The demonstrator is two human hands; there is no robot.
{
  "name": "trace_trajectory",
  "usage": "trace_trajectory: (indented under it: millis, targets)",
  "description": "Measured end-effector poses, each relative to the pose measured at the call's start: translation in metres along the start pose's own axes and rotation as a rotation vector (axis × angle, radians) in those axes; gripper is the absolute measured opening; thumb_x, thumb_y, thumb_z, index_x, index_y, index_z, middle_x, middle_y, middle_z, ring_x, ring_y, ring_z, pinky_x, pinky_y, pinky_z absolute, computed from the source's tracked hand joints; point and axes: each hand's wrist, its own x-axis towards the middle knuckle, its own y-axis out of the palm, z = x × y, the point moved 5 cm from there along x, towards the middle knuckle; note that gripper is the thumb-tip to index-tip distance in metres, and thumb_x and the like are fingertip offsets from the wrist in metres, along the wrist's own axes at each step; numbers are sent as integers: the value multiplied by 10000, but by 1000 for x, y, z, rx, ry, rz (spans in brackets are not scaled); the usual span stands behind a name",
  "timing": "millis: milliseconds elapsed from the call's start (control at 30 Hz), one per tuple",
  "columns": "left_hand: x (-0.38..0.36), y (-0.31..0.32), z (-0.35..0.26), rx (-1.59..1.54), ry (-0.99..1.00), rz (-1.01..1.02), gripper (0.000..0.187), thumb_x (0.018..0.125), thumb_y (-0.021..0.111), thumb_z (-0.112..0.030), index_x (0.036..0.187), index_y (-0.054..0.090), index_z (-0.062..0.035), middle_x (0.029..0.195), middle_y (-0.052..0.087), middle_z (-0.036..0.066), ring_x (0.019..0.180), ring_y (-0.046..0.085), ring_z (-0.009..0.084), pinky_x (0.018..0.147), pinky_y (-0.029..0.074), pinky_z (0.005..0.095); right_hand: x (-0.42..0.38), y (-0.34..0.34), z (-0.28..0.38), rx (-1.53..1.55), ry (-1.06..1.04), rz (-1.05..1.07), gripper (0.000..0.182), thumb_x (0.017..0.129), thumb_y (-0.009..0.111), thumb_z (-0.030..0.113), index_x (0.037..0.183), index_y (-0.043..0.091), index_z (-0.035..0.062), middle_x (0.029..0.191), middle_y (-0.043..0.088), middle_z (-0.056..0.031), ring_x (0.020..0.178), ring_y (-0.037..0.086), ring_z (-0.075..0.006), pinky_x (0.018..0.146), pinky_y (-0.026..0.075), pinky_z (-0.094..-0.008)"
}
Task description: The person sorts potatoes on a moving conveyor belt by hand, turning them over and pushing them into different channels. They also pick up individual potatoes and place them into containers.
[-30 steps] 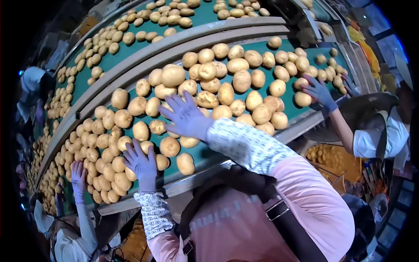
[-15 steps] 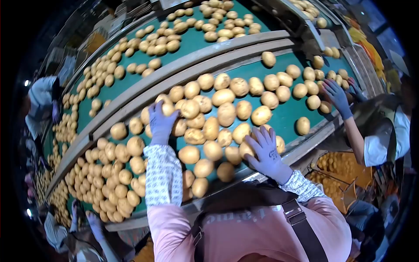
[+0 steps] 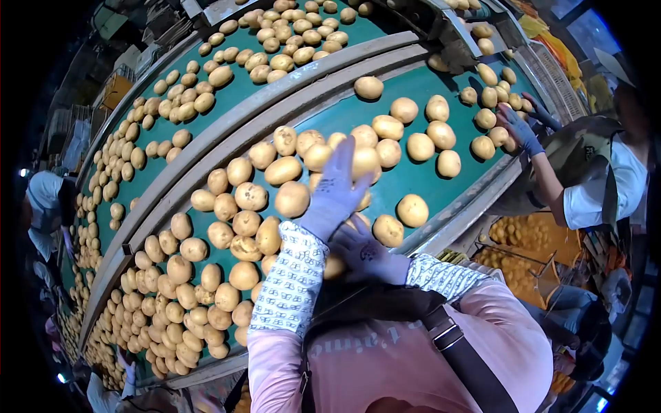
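My left hand (image 3: 335, 193), in a purple glove, reaches over the potatoes with its fingers stretched out and its thumb apart. A potato (image 3: 292, 199) lies just left of it, and another potato (image 3: 365, 162) is by its fingers. Just below and to the right is my right hand (image 3: 368, 253), also gloved, low near the belt's front edge. Its blurred fingers look spread, partly behind my left wrist, and I see no potato gripped. One potato (image 3: 388, 230) lies beside its fingers. Many potatoes cover the green belt (image 3: 430, 196) on both sides of my hands.
A metal divider (image 3: 275, 103) separates this belt from a second potato-covered belt behind it. At right, a co-worker's gloved hands (image 3: 520, 131) touch potatoes. Other people stand at the left. Below the right edge are crates of potatoes (image 3: 513, 265).
My left hand has moved right across the potatoes. My right hand has drawn left and toward me, close to the left one. Potatoes around my hands have shifted left in view.
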Motion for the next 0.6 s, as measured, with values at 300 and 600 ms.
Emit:
trace_trajectory:
  millis: [300,600]
  targets:
    - [-129,-90,36,279,-332,-354,512,890,719,-147,1357,547,-27,1358,544,196,1289,492,356,1093,400,455,-52,-46,-62,-98,142,-67,686,814,688,508,1361,517,130,1391,480,-148,1391,361,-373,1138,207,-651]
    - [-170,4,9,881,-503,-42,845,873,660,-529,1531,351,-97,1622,219,210,1413,103,636,1139,102,720,-40,-142,-115,94,118,-260,662,778,718,313,1353,512,57,1351,489,-214,1202,476,-421,1018,341,-587]
